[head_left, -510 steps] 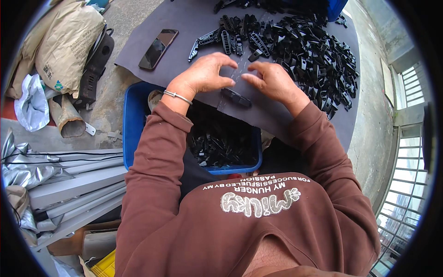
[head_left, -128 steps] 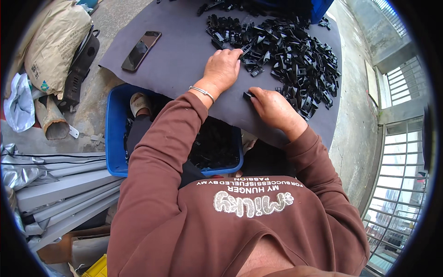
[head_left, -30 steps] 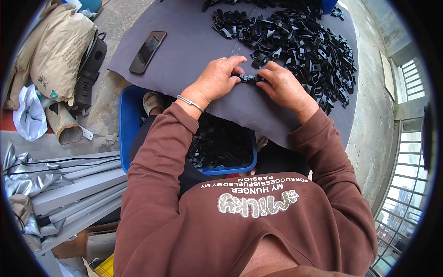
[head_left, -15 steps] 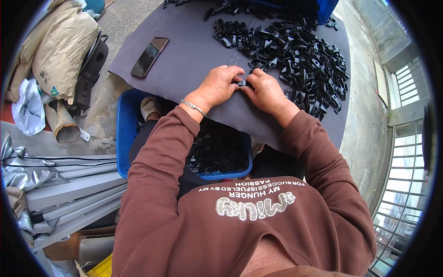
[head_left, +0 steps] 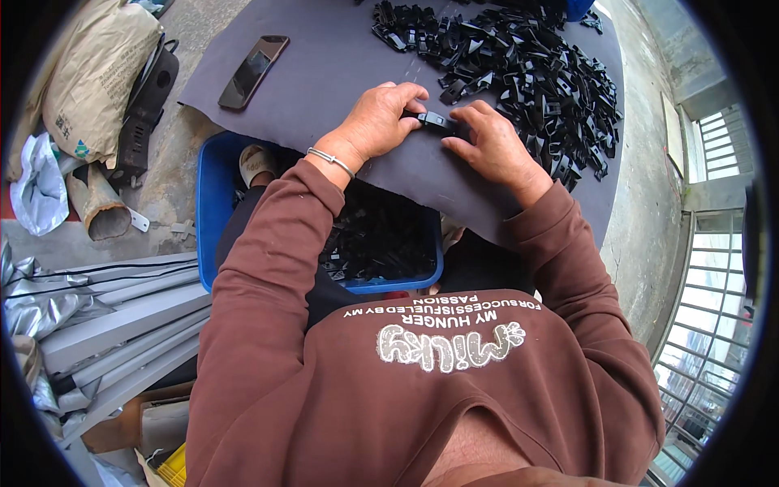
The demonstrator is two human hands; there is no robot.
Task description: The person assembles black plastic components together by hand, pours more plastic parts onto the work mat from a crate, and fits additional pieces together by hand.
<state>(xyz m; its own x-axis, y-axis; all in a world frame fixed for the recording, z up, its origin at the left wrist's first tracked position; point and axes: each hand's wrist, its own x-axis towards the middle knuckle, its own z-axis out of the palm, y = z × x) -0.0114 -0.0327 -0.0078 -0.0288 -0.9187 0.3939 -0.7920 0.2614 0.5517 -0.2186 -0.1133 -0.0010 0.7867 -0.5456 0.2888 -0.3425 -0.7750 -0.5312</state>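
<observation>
- Over the near part of the dark grey table covering (head_left: 333,73), your left hand (head_left: 380,120) pinches the left end of a slim black plastic fitting (head_left: 435,121) between thumb and forefinger, the fingertips closed down on it.
- At the fitting's other end, your right hand (head_left: 497,148) has its thumb and forefinger spread apart; the forefinger is right beside that end, and you cannot tell from this view whether it touches.
- The fitting lies between your two hands, running slightly down to the right; whether it rests on the covering or is lifted a little is unclear.
- Just beyond your right hand spreads a loose heap of black plastic fittings (head_left: 540,93), piled across the right half of the covering.
- Away to your left on the covering lies a dark smartphone (head_left: 254,71), set at a slant, well apart from the heap.
- Below the table's near edge, partly behind your left forearm, sits a blue plastic tub (head_left: 207,219) with more black pieces (head_left: 385,243) in it.
- On the floor farther left are a tan paper sack (head_left: 101,89) and a cardboard tube (head_left: 104,209).
</observation>
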